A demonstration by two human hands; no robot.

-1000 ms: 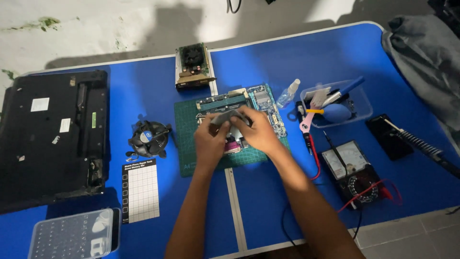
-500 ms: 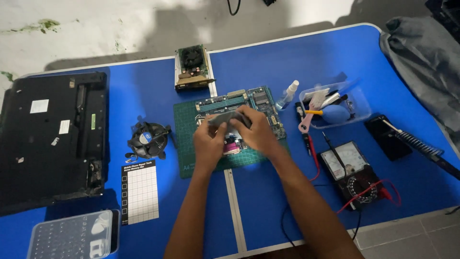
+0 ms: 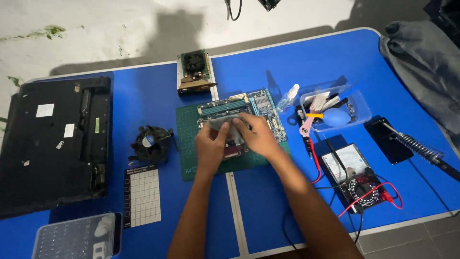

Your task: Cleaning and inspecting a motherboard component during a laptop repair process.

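Observation:
A green computer motherboard (image 3: 262, 106) lies on a dark green cutting mat (image 3: 188, 139) in the middle of the blue table (image 3: 306, 62). My left hand (image 3: 211, 145) and my right hand (image 3: 257, 135) meet over the board's near half. Both pinch a small grey cloth (image 3: 223, 122) pressed against the board. The part of the board under my hands is hidden.
A black laptop (image 3: 52, 141) lies bottom-up at the left, a black cooler fan (image 3: 151, 144) beside the mat, a graphics card (image 3: 194, 72) behind it. To the right: a clear tray of tools (image 3: 357, 112), a small spray bottle (image 3: 287, 98), a multimeter (image 3: 357, 177) with red leads, a soldering iron (image 3: 421, 148), a screw box (image 3: 76, 237).
My hands have stayed on the motherboard, shifting only slightly with the grey cloth. Nothing else on the table has moved.

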